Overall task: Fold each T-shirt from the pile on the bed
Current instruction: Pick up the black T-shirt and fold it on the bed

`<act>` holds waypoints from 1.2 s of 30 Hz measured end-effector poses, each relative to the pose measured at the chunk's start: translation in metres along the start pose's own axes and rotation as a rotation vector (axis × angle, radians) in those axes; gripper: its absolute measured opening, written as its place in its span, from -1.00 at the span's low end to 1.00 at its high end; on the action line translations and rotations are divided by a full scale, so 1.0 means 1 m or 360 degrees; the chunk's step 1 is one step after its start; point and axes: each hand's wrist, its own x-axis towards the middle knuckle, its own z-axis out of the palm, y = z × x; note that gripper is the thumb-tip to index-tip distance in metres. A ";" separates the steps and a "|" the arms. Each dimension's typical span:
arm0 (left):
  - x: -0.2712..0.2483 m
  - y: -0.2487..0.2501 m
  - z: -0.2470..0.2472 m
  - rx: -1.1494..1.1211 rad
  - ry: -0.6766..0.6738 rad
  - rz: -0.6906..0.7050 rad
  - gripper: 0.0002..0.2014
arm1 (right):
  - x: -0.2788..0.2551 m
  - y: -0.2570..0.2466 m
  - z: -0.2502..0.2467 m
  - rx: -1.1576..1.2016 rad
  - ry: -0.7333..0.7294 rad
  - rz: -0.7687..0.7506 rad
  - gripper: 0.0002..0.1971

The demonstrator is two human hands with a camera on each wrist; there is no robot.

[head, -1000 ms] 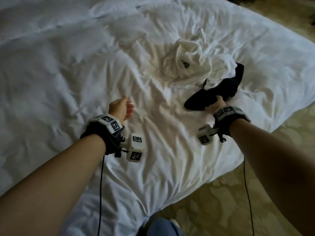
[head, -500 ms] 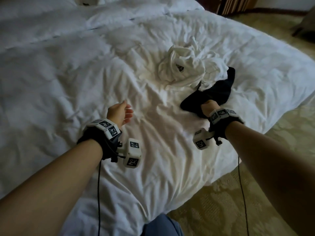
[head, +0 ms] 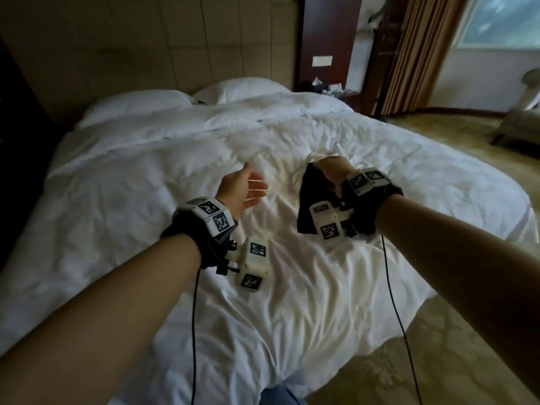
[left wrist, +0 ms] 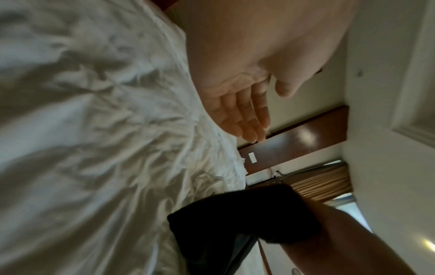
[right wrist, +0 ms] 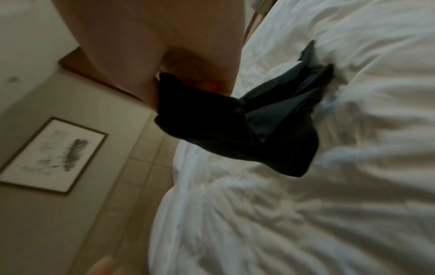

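Note:
My right hand (head: 331, 171) grips a black T-shirt (head: 311, 200) and holds it up above the white bed (head: 146, 200); the cloth hangs down from my fist. In the right wrist view the black T-shirt (right wrist: 235, 122) trails from my palm down to the duvet. White T-shirts (head: 330, 152) lie crumpled just behind that hand, mostly hidden by it. My left hand (head: 245, 190) hovers over the bed to the left of the shirt, palm turned inward, fingers straight and holding nothing. The left wrist view shows the left hand's fingers (left wrist: 244, 119) extended and the black T-shirt (left wrist: 235, 219) beside it.
Two pillows (head: 187, 97) lie at the head of the bed against a panelled wall. A dark wooden panel (head: 324, 39) and brown curtains (head: 409, 54) stand at the back right. Patterned carpet (head: 438, 361) runs along the bed's right side, with an armchair (head: 520, 118) at far right.
My right hand has lifted the black T-shirt off the bed, away from the white pile. My left hand has risen and opened out. My head has tilted up, bringing the room into view.

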 end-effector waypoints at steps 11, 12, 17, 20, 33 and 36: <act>-0.082 0.070 -0.078 0.0223 -0.0172 0.0133 -0.62 | -0.080 -0.150 0.058 0.0338 -0.0392 -0.0313 -0.87; -0.087 0.074 -0.088 0.0260 -0.0130 0.0159 -0.63 | -0.086 -0.161 0.066 0.0380 -0.0453 -0.0330 -0.91; -0.107 0.084 -0.127 0.0275 -0.0072 0.0248 -0.69 | -0.123 -0.219 0.105 0.0673 -0.0723 -0.0457 -0.90; -0.117 0.086 -0.142 0.0254 -0.0035 0.0290 -0.70 | -0.140 -0.238 0.121 0.0724 -0.0714 -0.0519 -0.85; -0.126 0.079 -0.163 0.0596 0.0458 0.0567 -0.68 | -0.160 -0.227 0.133 0.1223 -0.0982 -0.0450 -0.79; -0.126 0.090 -0.161 0.0348 0.0522 0.0508 -0.71 | -0.158 -0.217 0.120 0.1022 -0.0949 -0.0590 -0.88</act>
